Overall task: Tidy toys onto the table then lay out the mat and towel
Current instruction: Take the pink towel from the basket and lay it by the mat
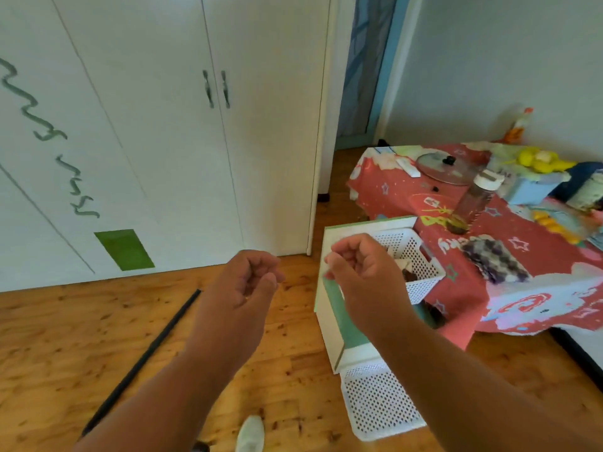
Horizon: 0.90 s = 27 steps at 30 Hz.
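Both raised, holding nothing: left hand [243,282] fingers loosely curled, right hand [359,265] likewise, above white mesh basket [414,256] beside table [456,288]

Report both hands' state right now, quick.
Left hand: open, fingers loosely curled, holding nothing.
Right hand: open, fingers loosely curled, nothing visibly held.
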Each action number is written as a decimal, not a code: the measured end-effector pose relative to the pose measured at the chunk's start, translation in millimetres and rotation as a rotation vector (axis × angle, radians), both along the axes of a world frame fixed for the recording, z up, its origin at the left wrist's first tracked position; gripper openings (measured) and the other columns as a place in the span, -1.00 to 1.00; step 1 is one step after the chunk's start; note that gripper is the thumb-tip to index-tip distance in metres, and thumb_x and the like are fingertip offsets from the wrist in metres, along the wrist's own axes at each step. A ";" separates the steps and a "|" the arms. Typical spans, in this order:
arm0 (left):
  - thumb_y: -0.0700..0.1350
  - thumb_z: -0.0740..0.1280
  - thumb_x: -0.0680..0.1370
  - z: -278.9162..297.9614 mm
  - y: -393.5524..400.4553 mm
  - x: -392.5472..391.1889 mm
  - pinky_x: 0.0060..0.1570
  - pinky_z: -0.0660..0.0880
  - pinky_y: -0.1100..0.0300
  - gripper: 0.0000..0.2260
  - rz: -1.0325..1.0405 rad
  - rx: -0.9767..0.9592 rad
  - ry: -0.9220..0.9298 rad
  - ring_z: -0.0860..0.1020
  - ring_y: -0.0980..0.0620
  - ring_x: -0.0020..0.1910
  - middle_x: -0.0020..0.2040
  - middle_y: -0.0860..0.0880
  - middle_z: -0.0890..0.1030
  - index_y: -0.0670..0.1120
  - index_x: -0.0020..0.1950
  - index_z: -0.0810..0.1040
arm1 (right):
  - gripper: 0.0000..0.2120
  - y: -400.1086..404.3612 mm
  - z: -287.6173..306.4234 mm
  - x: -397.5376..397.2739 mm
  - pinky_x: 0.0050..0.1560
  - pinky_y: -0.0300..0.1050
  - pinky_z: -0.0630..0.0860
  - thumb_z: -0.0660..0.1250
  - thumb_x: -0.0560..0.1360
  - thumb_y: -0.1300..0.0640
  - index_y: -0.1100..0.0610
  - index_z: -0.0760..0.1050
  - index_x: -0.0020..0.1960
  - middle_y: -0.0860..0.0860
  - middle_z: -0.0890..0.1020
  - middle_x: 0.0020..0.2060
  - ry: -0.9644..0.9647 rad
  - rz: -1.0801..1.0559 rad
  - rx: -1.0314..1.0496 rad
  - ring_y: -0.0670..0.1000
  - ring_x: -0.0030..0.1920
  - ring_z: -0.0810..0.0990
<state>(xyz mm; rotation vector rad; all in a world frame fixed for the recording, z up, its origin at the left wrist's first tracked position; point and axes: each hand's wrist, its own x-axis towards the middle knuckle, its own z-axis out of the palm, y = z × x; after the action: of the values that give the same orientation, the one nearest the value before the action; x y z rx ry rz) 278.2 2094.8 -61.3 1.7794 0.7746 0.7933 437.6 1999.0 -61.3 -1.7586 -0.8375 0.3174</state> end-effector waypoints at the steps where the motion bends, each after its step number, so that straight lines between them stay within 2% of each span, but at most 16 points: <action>1: 0.02 0.25 0.53 0.9 21.3 13.8 0.01 0.60 -0.04 -0.86 -0.035 0.014 0.004 0.63 0.11 -0.06 -0.10 0.16 0.67 0.26 0.00 0.53 | -0.97 13.5 0.2 8.2 -0.17 -0.24 0.62 0.33 0.52 0.05 -0.08 0.49 -0.08 -0.07 0.65 -0.24 0.003 -0.022 0.001 -0.07 -0.18 0.65; 3: -0.07 0.26 0.58 2.0 71.2 52.3 0.00 0.58 0.05 -0.83 -0.112 0.034 0.031 0.63 0.10 -0.06 -0.10 0.17 0.66 0.22 0.01 0.53 | -0.95 45.4 -1.5 33.9 -0.20 -0.25 0.61 0.34 0.52 0.06 -0.08 0.50 -0.09 -0.06 0.66 -0.25 0.017 -0.095 -0.020 -0.07 -0.19 0.65; 5: -0.04 0.25 0.57 6.2 103.7 85.1 -0.08 0.55 0.24 -0.87 -0.159 0.041 0.029 0.62 0.12 -0.07 -0.12 0.21 0.65 0.19 0.01 0.53 | -0.96 62.1 -0.2 57.1 -0.21 -0.21 0.61 0.35 0.52 0.05 -0.07 0.51 -0.09 -0.06 0.66 -0.25 0.017 -0.147 -0.040 -0.05 -0.20 0.65; 7: -0.06 0.25 0.59 6.0 129.3 122.2 -0.22 0.50 0.43 -0.86 -0.221 0.033 0.061 0.61 0.17 -0.06 -0.13 0.24 0.65 0.19 -0.01 0.53 | -0.98 74.8 -1.4 82.8 -0.16 -0.10 0.62 0.36 0.51 0.05 -0.06 0.52 -0.09 -0.04 0.66 -0.25 0.051 -0.216 -0.071 -0.03 -0.19 0.65; 9: -0.10 0.25 0.62 2.8 148.7 164.3 -0.28 0.47 0.50 -0.82 -0.300 0.011 0.091 0.58 0.23 -0.03 -0.13 0.27 0.63 0.20 -0.04 0.52 | -0.98 83.7 -4.5 113.7 -0.12 0.00 0.61 0.35 0.49 0.02 -0.05 0.52 -0.11 -0.03 0.66 -0.26 0.060 -0.302 -0.097 -0.02 -0.19 0.64; 11: -0.12 0.24 0.63 -8.2 162.0 211.0 -0.31 0.49 0.44 -0.81 -0.379 -0.013 0.140 0.58 0.20 -0.02 -0.13 0.28 0.63 0.19 -0.04 0.52 | -0.97 88.9 -13.0 149.7 -0.10 0.06 0.61 0.34 0.47 0.02 -0.04 0.53 -0.12 -0.03 0.66 -0.27 0.076 -0.389 -0.106 -0.03 -0.20 0.63; 14: -0.13 0.24 0.63 -34.1 172.6 271.1 -0.18 0.50 0.30 -0.82 -0.417 -0.008 0.187 0.59 0.12 -0.04 -0.14 0.27 0.63 0.16 -0.03 0.52 | -0.99 92.0 -33.1 204.0 -0.09 0.12 0.61 0.35 0.48 0.07 -0.01 0.54 -0.11 -0.02 0.65 -0.26 0.088 -0.476 -0.144 0.01 -0.20 0.62; 17: -0.09 0.26 0.61 -63.6 182.5 321.5 -0.25 0.45 0.37 -0.84 -0.444 0.036 0.260 0.57 0.27 -0.10 -0.14 0.31 0.61 0.20 -0.04 0.51 | -0.98 97.9 -56.2 260.5 -0.16 0.17 0.62 0.35 0.49 0.07 -0.01 0.53 -0.12 -0.01 0.64 -0.28 0.110 -0.525 -0.164 0.05 -0.24 0.62; 20: -0.02 0.28 0.59 -93.1 193.7 368.2 -0.36 0.43 0.36 -0.84 -0.500 0.039 0.368 0.56 0.24 -0.21 -0.16 0.28 0.60 0.29 -0.04 0.48 | -0.95 105.4 -85.9 310.6 -0.16 0.14 0.62 0.36 0.49 0.03 -0.02 0.51 -0.13 -0.05 0.63 -0.29 0.128 -0.586 -0.224 0.03 -0.27 0.63; 24: 0.03 0.24 0.58 -151.0 206.4 424.9 -0.33 0.44 0.24 -0.90 -0.591 0.069 0.503 0.54 0.26 -0.20 -0.19 0.25 0.58 0.26 -0.04 0.48 | -0.88 119.0 -152.7 358.6 -0.20 -0.05 0.52 0.36 0.47 0.02 -0.01 0.47 -0.21 -0.14 0.59 -0.34 0.142 -0.620 -0.365 -0.10 -0.29 0.57; 26: -0.01 0.19 0.59 -191.2 208.5 453.3 -0.30 0.54 0.11 -0.87 -0.665 0.080 0.612 0.58 0.16 -0.21 -0.16 0.16 0.61 0.21 -0.01 0.49 | -0.89 123.9 -198.3 377.7 -0.20 -0.13 0.44 0.37 0.46 0.02 -0.01 0.46 -0.20 -0.16 0.58 -0.33 0.176 -0.632 -0.458 -0.11 -0.27 0.55; 27: -0.02 0.18 0.60 -208.6 209.0 462.3 -0.22 0.56 0.05 -0.86 -0.715 0.097 0.661 0.60 0.12 -0.16 -0.09 0.12 0.62 0.19 0.05 0.49 | -0.90 126.6 -218.3 384.6 -0.18 -0.13 0.45 0.37 0.46 0.02 0.00 0.47 -0.17 -0.14 0.59 -0.30 0.183 -0.618 -0.495 -0.08 -0.25 0.56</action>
<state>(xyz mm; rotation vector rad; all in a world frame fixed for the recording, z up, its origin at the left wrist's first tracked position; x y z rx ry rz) 740.6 2303.8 -269.9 2.2250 0.4348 -0.2524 822.2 2125.7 -279.6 -2.3029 -0.0510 0.2758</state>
